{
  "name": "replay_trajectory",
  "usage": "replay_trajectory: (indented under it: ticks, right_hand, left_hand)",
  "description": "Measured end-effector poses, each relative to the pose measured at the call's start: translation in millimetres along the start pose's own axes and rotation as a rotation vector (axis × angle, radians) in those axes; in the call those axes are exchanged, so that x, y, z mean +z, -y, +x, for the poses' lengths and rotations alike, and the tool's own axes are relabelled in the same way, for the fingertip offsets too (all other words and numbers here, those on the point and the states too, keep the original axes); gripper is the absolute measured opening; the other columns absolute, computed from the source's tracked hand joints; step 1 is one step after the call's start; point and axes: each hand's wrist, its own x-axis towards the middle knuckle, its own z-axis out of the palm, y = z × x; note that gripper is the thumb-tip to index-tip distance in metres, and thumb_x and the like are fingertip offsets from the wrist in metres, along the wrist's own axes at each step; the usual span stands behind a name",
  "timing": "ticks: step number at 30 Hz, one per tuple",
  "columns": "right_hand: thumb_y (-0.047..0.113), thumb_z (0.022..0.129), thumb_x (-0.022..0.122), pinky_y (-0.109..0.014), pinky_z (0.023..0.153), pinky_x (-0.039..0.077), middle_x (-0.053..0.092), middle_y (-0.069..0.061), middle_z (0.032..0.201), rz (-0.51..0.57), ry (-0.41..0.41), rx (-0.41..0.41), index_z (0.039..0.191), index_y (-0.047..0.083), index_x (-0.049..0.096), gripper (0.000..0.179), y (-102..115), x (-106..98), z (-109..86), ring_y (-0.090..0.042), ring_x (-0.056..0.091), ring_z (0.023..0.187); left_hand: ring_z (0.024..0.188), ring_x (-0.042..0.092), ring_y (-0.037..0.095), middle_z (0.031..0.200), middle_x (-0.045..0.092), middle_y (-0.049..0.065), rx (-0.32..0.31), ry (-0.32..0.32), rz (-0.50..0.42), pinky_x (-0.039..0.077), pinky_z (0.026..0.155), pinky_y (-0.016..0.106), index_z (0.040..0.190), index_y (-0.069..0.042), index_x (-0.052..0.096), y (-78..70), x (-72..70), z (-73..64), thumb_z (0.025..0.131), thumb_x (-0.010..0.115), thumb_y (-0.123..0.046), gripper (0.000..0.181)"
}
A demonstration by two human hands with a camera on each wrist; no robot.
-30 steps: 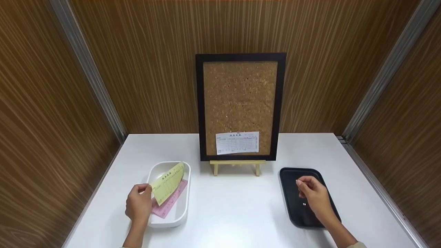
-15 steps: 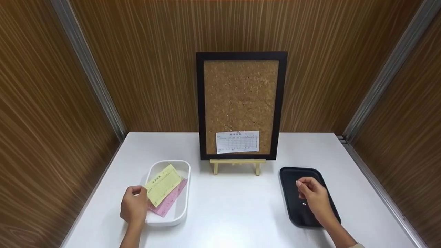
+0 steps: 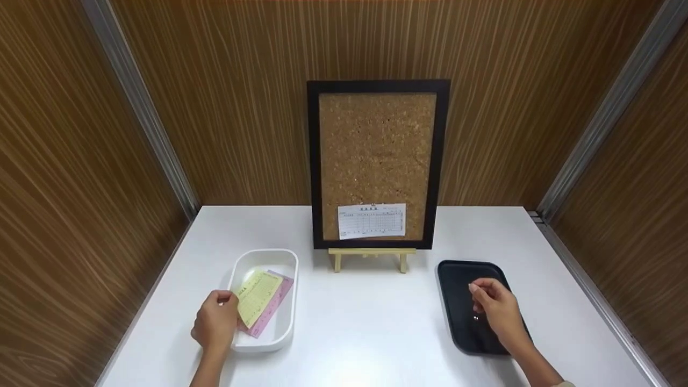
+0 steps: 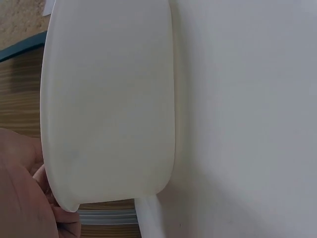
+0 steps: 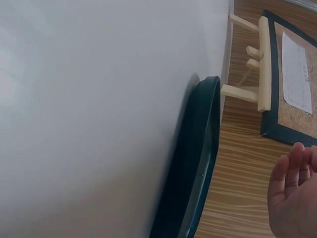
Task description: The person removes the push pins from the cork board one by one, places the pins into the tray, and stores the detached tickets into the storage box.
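Observation:
My left hand (image 3: 216, 318) is at the left rim of a white basin (image 3: 293, 317) and pinches the left end of a yellow printed slip (image 3: 260, 298). Beneath that slip, inside the basin, lies a pink slip (image 3: 273, 306). The left wrist view shows the fingers (image 4: 67, 215) by the basin's rim, the slips hidden behind its wall. Over the black tray (image 3: 454, 322), my right hand (image 3: 499, 310) has thumb and index finger pinched together on a small pale pin, of which only a speck shows. A small shiny piece (image 3: 476, 318) lies in the tray.
A black-framed corkboard (image 3: 378, 145) stands on a small wooden easel (image 3: 371, 251) at the back middle of the white table (image 3: 365, 317). One white printed form (image 3: 372, 220) is fixed low on the cork. Wood-grain panels (image 3: 258, 107) enclose the back and sides.
The raised yellow slip has come down over the pink slip. My left hand moved slightly left, then back right, still at its end. My right hand has stayed nearly in place over the tray.

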Motion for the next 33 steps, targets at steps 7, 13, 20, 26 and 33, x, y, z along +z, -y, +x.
replay_trajectory:
  ticks: [7,13,20,26,33]
  right_hand:
    - [0.023,0.1,0.065,-0.027,0.064,0.053,0.062,-0.006,0.082,-0.061,0.026,0.055,0.111,-0.001,0.061,0.027,-11,-6,7.4,-0.013,0.059,0.067]
    - [0.019,0.101,0.062,-0.027,0.064,0.052,0.063,-0.007,0.085,-0.218,0.061,0.078,0.111,-0.002,0.062,0.023,-23,-14,15.8,-0.017,0.061,0.07]
    - [0.017,0.1,0.061,-0.032,0.064,0.047,0.066,-0.004,0.084,-0.47,0.117,0.075,0.108,0.002,0.065,0.018,-35,-22,17.7,-0.016,0.063,0.071]
    - [0.018,0.1,0.061,-0.033,0.065,0.046,0.067,-0.004,0.085,-0.487,0.122,0.089,0.11,0.002,0.065,0.02,-35,-25,17.0,-0.016,0.064,0.072]
    - [0.022,0.101,0.061,-0.032,0.067,0.049,0.067,-0.007,0.091,-0.464,0.119,0.059,0.116,0.002,0.063,0.025,-25,-22,16.6,-0.016,0.064,0.076]
  left_hand:
    - [0.088,0.069,0.032,0.096,0.076,0.012,0.078,0.014,0.052,0.029,0.087,0.051,0.097,-0.007,0.072,1.1,3.8,-2.6,0.092,0.061,-0.019,0.017]
    - [0.083,0.07,0.03,0.092,0.077,0.012,0.149,0.02,0.117,0.025,0.081,0.049,0.093,-0.008,0.073,1.5,4.9,-3.7,0.089,0.064,-0.016,0.013]
    - [0.088,0.07,0.029,0.096,0.077,0.009,0.147,0.045,0.155,0.03,0.081,0.048,0.101,-0.009,0.074,-1.9,6.3,-4.2,0.089,0.064,-0.016,0.017]
    - [0.095,0.069,0.031,0.104,0.075,0.009,0.148,0.045,0.152,0.033,0.084,0.049,0.105,-0.009,0.073,-8.4,4.8,-6.1,0.09,0.065,-0.018,0.019]
    - [0.098,0.068,0.033,0.109,0.073,0.01,0.203,0.047,0.113,0.034,0.084,0.048,0.108,-0.009,0.073,-22.4,3.9,-7.6,0.091,0.066,-0.02,0.021]
